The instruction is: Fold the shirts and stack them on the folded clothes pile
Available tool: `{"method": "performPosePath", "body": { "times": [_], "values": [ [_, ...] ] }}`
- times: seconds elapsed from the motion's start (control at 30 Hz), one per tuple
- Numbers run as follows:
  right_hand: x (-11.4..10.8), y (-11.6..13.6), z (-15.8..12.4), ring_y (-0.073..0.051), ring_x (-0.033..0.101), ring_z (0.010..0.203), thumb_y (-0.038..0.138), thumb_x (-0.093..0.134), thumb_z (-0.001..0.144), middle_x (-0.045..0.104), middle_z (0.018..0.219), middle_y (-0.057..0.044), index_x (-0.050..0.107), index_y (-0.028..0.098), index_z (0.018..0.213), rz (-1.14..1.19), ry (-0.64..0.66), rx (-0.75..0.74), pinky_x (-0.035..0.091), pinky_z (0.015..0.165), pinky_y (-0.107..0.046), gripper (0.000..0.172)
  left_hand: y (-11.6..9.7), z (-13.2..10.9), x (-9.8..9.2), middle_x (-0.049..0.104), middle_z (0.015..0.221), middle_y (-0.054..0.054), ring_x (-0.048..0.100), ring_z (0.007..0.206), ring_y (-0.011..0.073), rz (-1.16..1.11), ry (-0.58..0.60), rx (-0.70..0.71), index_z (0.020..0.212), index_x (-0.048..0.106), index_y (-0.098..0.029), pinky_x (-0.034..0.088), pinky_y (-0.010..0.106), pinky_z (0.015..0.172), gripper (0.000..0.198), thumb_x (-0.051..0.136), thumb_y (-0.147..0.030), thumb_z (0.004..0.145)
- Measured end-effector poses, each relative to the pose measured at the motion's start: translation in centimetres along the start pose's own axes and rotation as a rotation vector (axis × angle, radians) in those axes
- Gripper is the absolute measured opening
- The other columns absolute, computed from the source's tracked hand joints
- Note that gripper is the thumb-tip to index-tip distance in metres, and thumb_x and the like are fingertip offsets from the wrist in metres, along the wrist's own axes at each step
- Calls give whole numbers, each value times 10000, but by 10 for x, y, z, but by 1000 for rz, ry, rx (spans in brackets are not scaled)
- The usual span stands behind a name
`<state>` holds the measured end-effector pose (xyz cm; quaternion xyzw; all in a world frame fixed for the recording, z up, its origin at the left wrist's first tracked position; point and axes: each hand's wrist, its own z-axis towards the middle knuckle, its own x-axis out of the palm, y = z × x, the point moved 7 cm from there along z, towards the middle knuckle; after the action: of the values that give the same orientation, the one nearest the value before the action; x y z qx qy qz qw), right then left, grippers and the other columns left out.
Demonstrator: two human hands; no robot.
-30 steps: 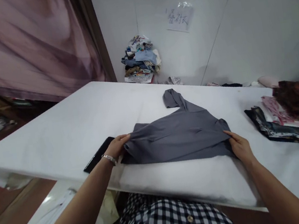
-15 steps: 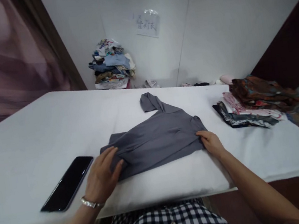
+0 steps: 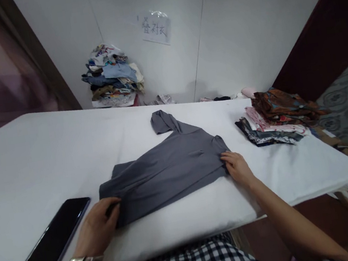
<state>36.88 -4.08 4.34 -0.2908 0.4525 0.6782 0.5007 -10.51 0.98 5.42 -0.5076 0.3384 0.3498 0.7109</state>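
A grey shirt (image 3: 166,166) lies partly folded on the white-covered table (image 3: 34,160), one short sleeve stretched toward the far side. At the shirt's left end, my left hand (image 3: 98,224) grips the hem edge between thumb and fingers; a bracelet is on that wrist. My right hand (image 3: 238,166) pinches the cloth at the shirt's right end, near the collar. Beside my left hand, a black phone (image 3: 51,240) rests on the table.
Folded clothes (image 3: 272,131) are stacked at the table's right, with a brown patterned garment (image 3: 284,105) on top. A tall clothes pile (image 3: 112,76) stands behind the table against the wall, left of a paper sign (image 3: 155,29).
My left hand has gone from spread fingers over the cloth to a grip on its left end, which now lies flatter and extends further left. The view has shifted right.
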Motion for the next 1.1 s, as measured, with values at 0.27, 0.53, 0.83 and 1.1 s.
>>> {"method": "performPosePath", "body": {
  "times": [0.27,0.53,0.83,1.1],
  "values": [
    [32,71,16,-251,225,1419,453,423,927,322,1513,-82,455,234,1386,22,314,-225,258,1115,-504,510,-14,0,0,700,1019,35,640,981,235,-267,-101,-124,940,601,-247,504,387,887,266,459,-409,785],
    [61,43,3,-248,223,1420,522,335,941,306,1519,-65,413,231,1413,-123,390,-146,233,1124,-510,560,7,11,-8,696,865,12,623,706,184,-27,28,-167,867,648,-232,493,321,684,281,453,-422,799],
    [64,37,-1,-257,264,1405,515,364,931,361,1494,-57,451,248,1386,-94,320,-176,256,1117,-516,534,4,113,14,631,1180,83,572,1092,232,245,217,-148,1081,656,-210,438,312,918,306,544,-311,814],
    [64,33,0,-267,277,1399,499,400,921,386,1479,-46,471,280,1370,-18,315,-148,256,1118,-540,505,20,151,9,674,1064,122,609,1016,241,262,210,-270,932,671,-183,463,317,834,227,486,-280,846]
  ]
}}
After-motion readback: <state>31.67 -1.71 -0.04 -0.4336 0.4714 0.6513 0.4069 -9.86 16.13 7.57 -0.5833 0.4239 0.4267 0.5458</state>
